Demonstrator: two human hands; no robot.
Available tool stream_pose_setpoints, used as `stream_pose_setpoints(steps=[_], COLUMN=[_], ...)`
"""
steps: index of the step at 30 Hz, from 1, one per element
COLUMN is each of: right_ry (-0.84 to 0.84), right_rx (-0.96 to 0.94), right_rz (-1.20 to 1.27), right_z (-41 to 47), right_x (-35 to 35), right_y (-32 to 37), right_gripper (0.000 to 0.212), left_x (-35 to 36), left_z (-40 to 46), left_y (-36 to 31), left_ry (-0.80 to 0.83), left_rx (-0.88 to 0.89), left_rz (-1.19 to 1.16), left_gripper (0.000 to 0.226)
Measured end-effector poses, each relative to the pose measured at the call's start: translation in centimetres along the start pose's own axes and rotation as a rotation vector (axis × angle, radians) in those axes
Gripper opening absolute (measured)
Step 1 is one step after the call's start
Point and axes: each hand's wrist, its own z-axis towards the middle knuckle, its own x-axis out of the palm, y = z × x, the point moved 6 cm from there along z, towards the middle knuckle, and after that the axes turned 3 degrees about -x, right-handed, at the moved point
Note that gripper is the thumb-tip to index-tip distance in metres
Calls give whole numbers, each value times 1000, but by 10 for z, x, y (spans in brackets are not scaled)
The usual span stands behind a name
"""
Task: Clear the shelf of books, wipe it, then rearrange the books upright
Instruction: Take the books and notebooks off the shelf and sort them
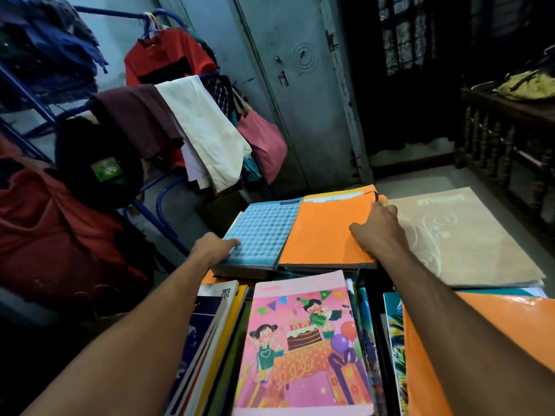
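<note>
Left fingers: your left hand (216, 247) grips the near-left corner of the blue checked book (263, 232), thumb lying on the cover and the other fingers tucked out of sight under the edge.

Right fingers: your right hand (377, 228) lies on the right edge of the orange book (324, 229), fingertips curling over its far right corner; it looks like a grip, though the fingertips are partly hidden.

Between your hands: the two books lie flat side by side, touching, on top of a darker stack whose edges show just below your thumbs.

Beyond your right fingers: a beige book (468, 238) lies flat, its near-left part under your wrist.

Nearer than your fingers: the pink party notebook (303, 346) lies flat between your forearms, with leaning books (210, 331) under your left arm and another orange cover (486, 349) under your right.

The shelf itself: you cannot make it out here; only books show.

Step in hand: judging by the flat piles, you are at the clearing stage, or gathering books; wiping and upright arranging look undone.

Next move calls for: lifting both books together means keeping them level and pressed toward each other, or taking them one at a time; the orange cover looks slick, so expect it to slide.

Writing: the pink notebook reads something like "camlin" at its top left; a QR code (225, 293) sits on a leaning book by your left forearm; the beige cover's lettering is upside down and unreadable.

Farther left: clothes hang on a blue rack (168, 223).
</note>
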Motion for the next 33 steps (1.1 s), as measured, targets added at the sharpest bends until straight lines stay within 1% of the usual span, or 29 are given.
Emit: stream_pose_setpoints(steps=[2,4,7,9,12,15,18,20,21,22,23,25,26,27,30,33], right_ry=[7,15,19,28,46,58,88,108,110,98,71,-30,-74,-91,-14,92], right_rx=[-6,-9,-16,-13,-33,-56,-73,-78,-77,-78,-91,-178,-249,-322,-515,-727], right_rz=[-24,-33,-36,-38,-36,-56,-98,-135,-156,-188,-234,-318,-333,-328,-257,-125], right_z=[-1,-2,-2,-3,-4,-4,-5,-6,-7,-10,-13,-21,-26,-30,-55,-108], right_x=[0,0,1,2,3,3,5,8,9,9,9,5,2,0,2,20], right_y=[0,1,2,2,3,5,8,9,10,11,14,22,31,40,74,128], right_gripper=[46,49,53,60,71,73,72,73,74,75,77,79,79,75,58,43], left_x=[-1,-2,-5,-5,-8,-10,-15,-15,-16,-14,-14,-19,-23,-27,-45,-70], left_z=[-3,-7,-16,-15,-10,-14,-17,-18,-20,-17,-18,-22,-26,-31,-73,-130], left_y=[-4,-7,-9,-4,4,6,9,13,14,16,16,11,8,4,4,45], left_ry=[-25,-25,56,124,187,229,205,180,150,110,84,60,45,34,27,-10], left_rx=[0,-2,-17,-42,-91,-115,-129,-130,-121,-107,-82,-14,19,53,178,265], left_rz=[46,35,-64,-130,-296,-414,-493,-498,-462,-390,-305,-119,-52,-21,-110,-128], left_gripper=[57,57,52,51,62,48,41,36,34,36,44,79,92,97,91,82])
